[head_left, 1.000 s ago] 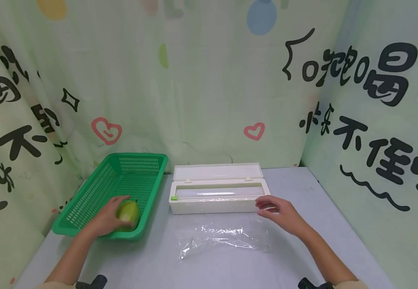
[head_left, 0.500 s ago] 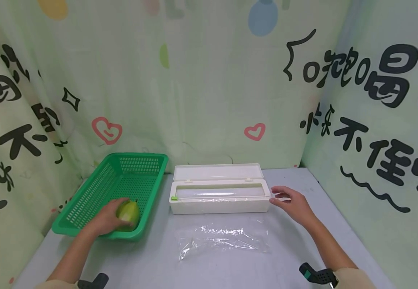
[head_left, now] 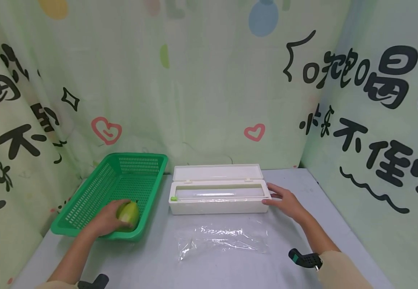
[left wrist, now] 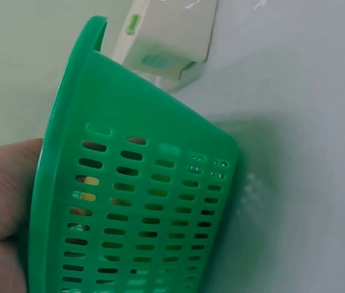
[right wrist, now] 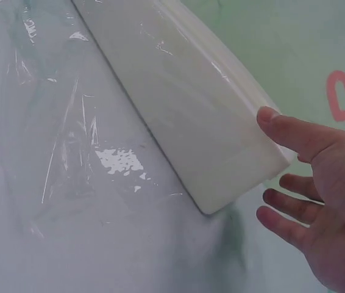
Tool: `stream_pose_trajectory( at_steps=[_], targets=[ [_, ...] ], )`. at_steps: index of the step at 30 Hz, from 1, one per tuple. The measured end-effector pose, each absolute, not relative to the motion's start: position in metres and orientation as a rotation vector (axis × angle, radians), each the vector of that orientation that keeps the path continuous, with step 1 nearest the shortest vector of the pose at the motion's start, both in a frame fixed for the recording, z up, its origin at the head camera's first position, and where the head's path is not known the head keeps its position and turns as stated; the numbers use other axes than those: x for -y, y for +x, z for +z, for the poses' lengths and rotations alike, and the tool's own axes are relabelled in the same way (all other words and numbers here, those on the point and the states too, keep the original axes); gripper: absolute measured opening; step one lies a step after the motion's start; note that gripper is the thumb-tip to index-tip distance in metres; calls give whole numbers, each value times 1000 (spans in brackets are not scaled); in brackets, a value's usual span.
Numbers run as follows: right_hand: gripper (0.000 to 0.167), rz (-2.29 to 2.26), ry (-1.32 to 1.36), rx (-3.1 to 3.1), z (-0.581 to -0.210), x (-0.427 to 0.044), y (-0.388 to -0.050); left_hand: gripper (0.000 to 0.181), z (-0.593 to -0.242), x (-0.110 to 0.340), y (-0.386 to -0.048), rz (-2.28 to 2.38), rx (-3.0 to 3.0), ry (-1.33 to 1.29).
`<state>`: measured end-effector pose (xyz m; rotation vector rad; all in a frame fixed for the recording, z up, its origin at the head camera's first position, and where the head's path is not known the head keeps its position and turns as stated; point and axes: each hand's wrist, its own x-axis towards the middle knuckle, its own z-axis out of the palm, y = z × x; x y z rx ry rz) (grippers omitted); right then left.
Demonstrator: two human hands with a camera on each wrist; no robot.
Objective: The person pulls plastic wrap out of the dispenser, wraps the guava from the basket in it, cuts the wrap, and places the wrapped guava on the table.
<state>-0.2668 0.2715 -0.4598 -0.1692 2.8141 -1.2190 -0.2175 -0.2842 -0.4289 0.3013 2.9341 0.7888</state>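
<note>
My left hand (head_left: 109, 218) reaches into the green basket (head_left: 151, 204) and holds a yellow-green fruit (head_left: 129, 214) between thumb and fingers, near the basket's front right corner. Through the slots in the left wrist view only bits of the fruit show, and the basket wall hides most of the hand (left wrist: 2, 207). My right hand (head_left: 285, 202) is at the right end of a white cling film dispenser (head_left: 218, 206), whose lid is up. In the right wrist view the thumb lies at the dispenser's front edge, while the other fingers extend beside its end.
A sheet of clear cling film (head_left: 223, 237) lies crinkled on the white table (head_left: 230, 269), in front of the dispenser. A printed curtain (head_left: 201, 100) stands behind the table and along both sides.
My right hand first moved right, away from the dispenser's front right corner, then came back left to its right end. The left hand stays on the fruit in the basket.
</note>
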Motion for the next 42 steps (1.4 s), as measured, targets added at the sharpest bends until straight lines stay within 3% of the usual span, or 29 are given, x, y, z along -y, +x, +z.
stream_pose_trajectory(
  at_steps=[9,42],
  targets=[
    [97,-1218,-180,-2780,-468,-266,-276,77,-427,284,-217,779,-2915,259],
    [95,-1228,-162,-2706,-468,-269,-278,78,-409,295,-208,914,-3003,256]
  ],
)
